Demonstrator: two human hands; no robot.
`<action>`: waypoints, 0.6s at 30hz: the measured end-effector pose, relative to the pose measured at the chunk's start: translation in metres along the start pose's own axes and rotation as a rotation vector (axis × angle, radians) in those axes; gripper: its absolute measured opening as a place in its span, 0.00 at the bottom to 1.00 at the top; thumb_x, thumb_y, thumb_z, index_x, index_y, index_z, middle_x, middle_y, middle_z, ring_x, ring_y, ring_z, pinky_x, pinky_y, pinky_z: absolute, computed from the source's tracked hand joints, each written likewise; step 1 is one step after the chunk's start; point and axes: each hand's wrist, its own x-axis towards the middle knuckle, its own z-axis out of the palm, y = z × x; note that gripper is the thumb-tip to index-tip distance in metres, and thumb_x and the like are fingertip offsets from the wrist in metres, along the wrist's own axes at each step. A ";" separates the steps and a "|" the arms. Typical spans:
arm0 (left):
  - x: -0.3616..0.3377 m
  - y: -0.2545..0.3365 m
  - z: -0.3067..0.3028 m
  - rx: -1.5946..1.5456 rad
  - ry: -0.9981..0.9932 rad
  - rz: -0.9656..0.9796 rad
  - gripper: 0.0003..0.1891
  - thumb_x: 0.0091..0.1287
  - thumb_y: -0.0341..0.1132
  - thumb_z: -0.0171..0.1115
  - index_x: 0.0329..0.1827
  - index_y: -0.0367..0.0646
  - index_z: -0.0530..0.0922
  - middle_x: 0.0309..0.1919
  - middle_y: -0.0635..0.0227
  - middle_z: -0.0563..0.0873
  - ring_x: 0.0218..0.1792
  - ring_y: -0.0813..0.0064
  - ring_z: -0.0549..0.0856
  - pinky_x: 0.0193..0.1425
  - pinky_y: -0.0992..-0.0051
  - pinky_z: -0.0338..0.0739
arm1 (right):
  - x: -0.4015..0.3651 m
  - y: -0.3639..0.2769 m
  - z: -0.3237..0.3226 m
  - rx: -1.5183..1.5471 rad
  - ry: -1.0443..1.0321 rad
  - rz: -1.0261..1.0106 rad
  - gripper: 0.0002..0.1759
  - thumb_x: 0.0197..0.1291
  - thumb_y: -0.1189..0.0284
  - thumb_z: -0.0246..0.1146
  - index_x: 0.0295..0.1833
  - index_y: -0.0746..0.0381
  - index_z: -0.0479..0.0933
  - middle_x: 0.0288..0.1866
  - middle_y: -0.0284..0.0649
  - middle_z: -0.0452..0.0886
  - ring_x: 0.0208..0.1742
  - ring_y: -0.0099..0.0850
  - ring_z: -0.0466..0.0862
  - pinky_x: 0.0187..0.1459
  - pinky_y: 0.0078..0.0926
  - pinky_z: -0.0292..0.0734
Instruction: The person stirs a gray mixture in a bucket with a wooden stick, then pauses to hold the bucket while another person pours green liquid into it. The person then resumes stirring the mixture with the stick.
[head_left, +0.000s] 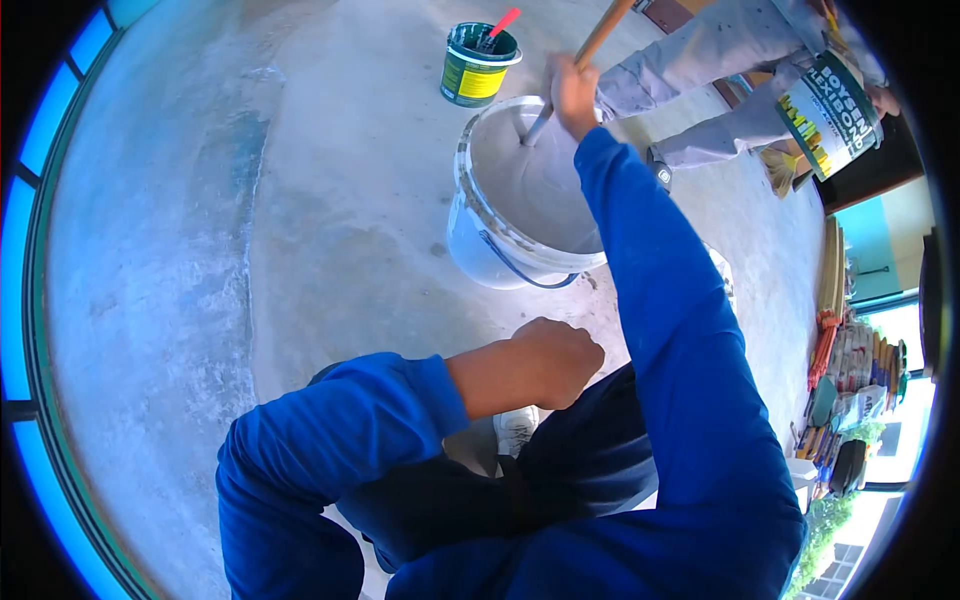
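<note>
A white bucket [490, 250] on the floor holds a smooth greyish mixture [535, 185]. My right hand [575, 97] is closed round a wooden handle [603, 35] above the bucket's rim, and the handle's lower end dips into the mixture. My left hand [558, 362] is a closed fist over my knees, below the bucket and apart from it; whether anything is inside it is hidden. Past the bucket stands a small green pail [475, 78] with a red-handled tool [504, 24] in it.
At the upper right another person in paint-spotted trousers [690, 60] stands close to the bucket, holding a labelled green-and-white pail [830, 115]. A brush or broom [780, 170] shows below it. Stacked materials [850, 360] line the right side. My shoe [515, 432] is below my left hand.
</note>
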 end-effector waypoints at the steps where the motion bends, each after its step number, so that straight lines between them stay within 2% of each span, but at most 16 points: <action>1: 0.000 0.001 0.000 -0.002 0.005 0.003 0.15 0.62 0.36 0.59 0.47 0.36 0.76 0.42 0.54 0.82 0.47 0.54 0.82 0.52 0.58 0.75 | -0.012 0.016 -0.007 0.032 -0.022 0.098 0.14 0.58 0.70 0.58 0.20 0.59 0.67 0.13 0.33 0.66 0.11 0.23 0.65 0.14 0.25 0.59; 8: 0.000 0.002 -0.004 0.018 -0.040 0.009 0.16 0.63 0.38 0.59 0.49 0.37 0.76 0.45 0.53 0.81 0.48 0.54 0.82 0.52 0.58 0.76 | -0.042 -0.012 -0.061 0.020 -0.007 0.650 0.17 0.58 0.71 0.57 0.20 0.54 0.60 0.11 0.30 0.57 0.10 0.23 0.59 0.13 0.26 0.53; 12: -0.002 0.005 -0.005 0.027 -0.050 0.027 0.17 0.63 0.39 0.59 0.49 0.36 0.75 0.45 0.52 0.81 0.49 0.53 0.82 0.53 0.58 0.76 | -0.057 -0.052 -0.058 -0.025 -0.020 0.764 0.14 0.59 0.70 0.56 0.22 0.55 0.61 0.13 0.29 0.57 0.10 0.23 0.57 0.13 0.26 0.51; 15: -0.004 0.005 -0.004 -0.003 -0.033 0.031 0.17 0.63 0.39 0.60 0.49 0.36 0.76 0.44 0.52 0.81 0.48 0.53 0.82 0.52 0.58 0.76 | -0.015 -0.098 -0.033 -0.056 -0.096 0.547 0.15 0.59 0.69 0.56 0.22 0.54 0.60 0.13 0.28 0.56 0.11 0.23 0.57 0.14 0.25 0.50; 17: -0.004 0.001 -0.003 -0.018 -0.016 0.045 0.17 0.62 0.38 0.60 0.48 0.36 0.76 0.44 0.53 0.82 0.47 0.53 0.83 0.51 0.58 0.76 | 0.018 -0.127 -0.019 0.057 -0.205 0.448 0.16 0.59 0.69 0.56 0.20 0.55 0.60 0.13 0.28 0.57 0.12 0.22 0.58 0.15 0.24 0.51; 18: -0.003 -0.003 0.000 -0.022 0.010 0.056 0.16 0.62 0.38 0.60 0.48 0.36 0.76 0.43 0.53 0.82 0.46 0.53 0.83 0.51 0.58 0.76 | 0.027 -0.131 -0.009 0.065 -0.184 0.392 0.17 0.58 0.68 0.56 0.19 0.53 0.60 0.13 0.28 0.57 0.11 0.22 0.57 0.14 0.24 0.51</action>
